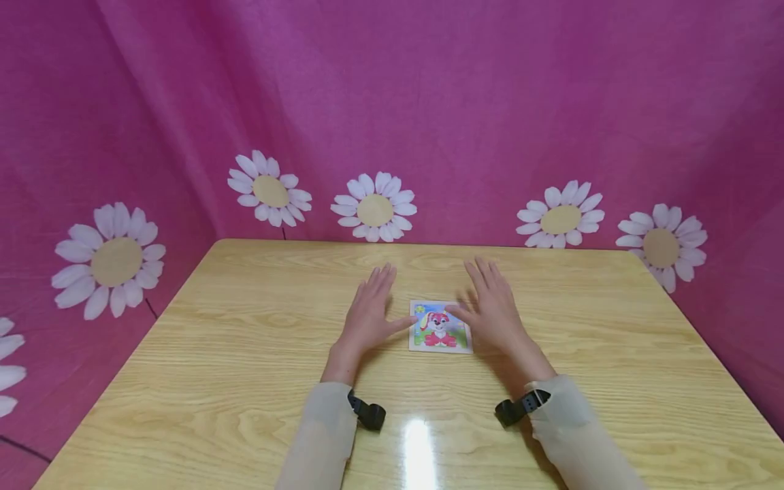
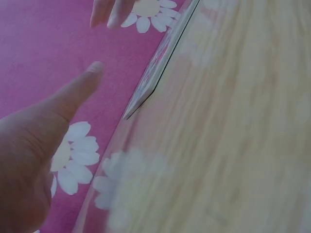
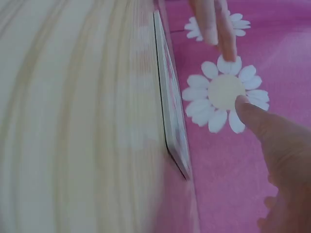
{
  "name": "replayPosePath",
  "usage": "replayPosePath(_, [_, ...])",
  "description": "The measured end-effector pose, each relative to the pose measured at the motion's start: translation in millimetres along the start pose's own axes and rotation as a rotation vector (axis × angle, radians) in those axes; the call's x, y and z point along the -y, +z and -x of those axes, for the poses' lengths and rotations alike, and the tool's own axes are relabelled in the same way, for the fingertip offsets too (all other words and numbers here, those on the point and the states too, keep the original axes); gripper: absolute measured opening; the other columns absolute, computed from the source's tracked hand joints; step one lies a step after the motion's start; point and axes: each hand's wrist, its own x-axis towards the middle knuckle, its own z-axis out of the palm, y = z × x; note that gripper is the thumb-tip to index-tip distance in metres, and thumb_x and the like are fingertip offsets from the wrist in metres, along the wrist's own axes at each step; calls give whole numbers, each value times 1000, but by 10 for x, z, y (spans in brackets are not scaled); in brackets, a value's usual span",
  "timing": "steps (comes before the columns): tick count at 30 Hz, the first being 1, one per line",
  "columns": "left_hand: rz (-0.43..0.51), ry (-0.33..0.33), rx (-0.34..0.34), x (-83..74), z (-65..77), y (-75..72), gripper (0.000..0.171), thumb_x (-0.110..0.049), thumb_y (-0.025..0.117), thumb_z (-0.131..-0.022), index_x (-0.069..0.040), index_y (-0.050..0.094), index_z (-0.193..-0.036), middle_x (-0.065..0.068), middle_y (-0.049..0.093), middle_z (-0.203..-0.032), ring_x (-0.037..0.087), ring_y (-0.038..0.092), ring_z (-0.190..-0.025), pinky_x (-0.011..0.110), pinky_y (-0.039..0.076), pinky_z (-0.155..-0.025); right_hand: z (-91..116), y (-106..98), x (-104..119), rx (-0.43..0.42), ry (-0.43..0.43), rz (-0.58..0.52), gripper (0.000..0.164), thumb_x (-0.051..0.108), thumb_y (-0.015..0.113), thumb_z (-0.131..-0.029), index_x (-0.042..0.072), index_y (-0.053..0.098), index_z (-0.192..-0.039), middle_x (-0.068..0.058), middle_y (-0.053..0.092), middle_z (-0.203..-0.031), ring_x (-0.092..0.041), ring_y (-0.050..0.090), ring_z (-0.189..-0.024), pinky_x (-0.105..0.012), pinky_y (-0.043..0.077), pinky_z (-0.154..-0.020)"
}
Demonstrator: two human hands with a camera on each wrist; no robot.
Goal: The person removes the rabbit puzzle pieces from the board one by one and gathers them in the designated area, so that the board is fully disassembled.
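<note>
A small square picture board (image 1: 439, 333) with a white border lies flat on the table, showing a pink and white cartoon dog on a blue and green ground. My left hand (image 1: 369, 309) hovers at its left side, fingers straight and thumb pointing in toward the board's left edge. Over its right side is my right hand (image 1: 495, 309), fingers extended, the thumb overlapping the picture's upper right in the head view. Both hands hold nothing. Seen edge-on from the left wrist, the board (image 2: 154, 73) is thin; the right wrist view shows the board's (image 3: 170, 104) pale side too.
The wooden table (image 1: 245, 381) has a light grain and a bright glare near its front. Behind it hangs a pink cloth (image 1: 441, 116) printed with white daisies. Black straps (image 1: 367, 413) with small cameras sit on both wrists.
</note>
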Motion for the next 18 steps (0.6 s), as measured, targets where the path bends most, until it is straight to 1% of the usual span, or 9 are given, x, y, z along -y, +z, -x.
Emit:
replayPosePath(4, [56,6,76,-6,4,66,98,-51,72,-83,-15,19,-158,2,19,-166,22,12,-155,43,11,-129,-47,102,57,63,-28,-110,90,35,77,-83,5,29,-153,-20,24,-161,-42,18,-150,-64,20,-120])
replayPosePath(6, [75,5,113,-2,6,100,96,-50,72,-84,-14,21,-157,2,21,-165,21,13,-155,42,11,-129,-71,150,85,102,-38,-166,87,30,78,-83,3,32,-151,-22,28,-159,-42,25,-147,-62,24,-120])
replayPosePath(8, [86,-4,155,1,9,126,93,-50,70,-85,-16,22,-157,0,21,-165,19,14,-155,39,10,-129,-94,188,112,147,-41,-226,82,26,77,-84,2,34,-150,-23,33,-156,-40,37,-142,-59,32,-117])
replayPosePath(10, [93,4,188,7,10,147,90,-50,69,-87,-15,24,-156,0,24,-164,18,15,-154,39,10,-129,-116,218,131,175,-53,-258,76,23,76,-85,0,38,-147,-23,40,-150,-39,48,-135,-56,39,-113])
replayPosePath(13, [90,12,230,14,10,173,86,-50,68,-88,-15,27,-156,0,27,-163,18,16,-154,38,10,-129,-145,249,154,192,-79,-262,66,20,75,-86,-4,45,-141,-23,51,-140,-36,61,-121,-51,49,-105])
replayPosePath(15, [83,21,248,15,14,178,84,-49,67,-88,-15,30,-155,1,29,-162,19,17,-154,39,10,-129,-169,272,158,191,-96,-239,59,19,75,-86,-4,51,-135,-21,57,-130,-34,62,-116,-49,52,-101])
replayPosePath(18, [70,31,260,13,22,171,79,-49,67,-89,-15,34,-153,2,33,-161,20,20,-153,41,11,-129,-205,302,166,202,-101,-221,50,19,75,-86,-4,58,-127,-17,60,-117,-28,62,-102,-41,55,-90])
